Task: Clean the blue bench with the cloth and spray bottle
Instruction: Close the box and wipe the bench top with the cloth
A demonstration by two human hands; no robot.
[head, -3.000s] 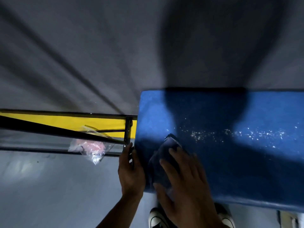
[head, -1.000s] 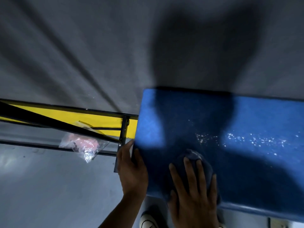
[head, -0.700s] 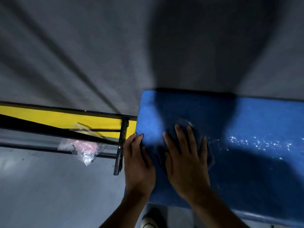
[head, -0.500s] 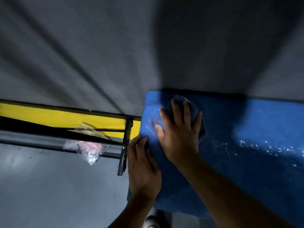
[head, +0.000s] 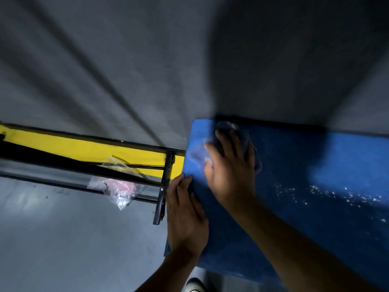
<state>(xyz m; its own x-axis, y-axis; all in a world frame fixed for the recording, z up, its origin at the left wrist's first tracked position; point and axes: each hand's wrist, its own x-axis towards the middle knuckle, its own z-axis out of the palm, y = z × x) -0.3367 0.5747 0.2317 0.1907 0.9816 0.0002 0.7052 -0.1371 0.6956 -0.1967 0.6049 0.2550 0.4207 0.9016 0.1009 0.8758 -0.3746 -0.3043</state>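
We see the right hand flat on the dark cloth, fingers spread and straight, pressing it onto the blue bench at the far left corner of the top. The cloth is mostly hidden under the palm; only its far and right edges show past the fingers. The hand is motion-blurred, so finger detail is soft.

The left hand lies on the bench's left edge, nearer than the right hand. Its fingers are straight and close together, tips on the top surface, palm over the edge. It is not gripping anything, just resting there.

White specks are scattered across the bench top, right of the right forearm, well apart from the cloth. A lighter smeared patch sits just left of the right hand's thumb.

No spray bottle shows in this view.

Left of the bench, a black metal frame stands against a yellow panel. A clear plastic bag with something pink inside sits in the frame, near the left hand but not touching. Grey floor all around. A shoe tip shows at the near edge.
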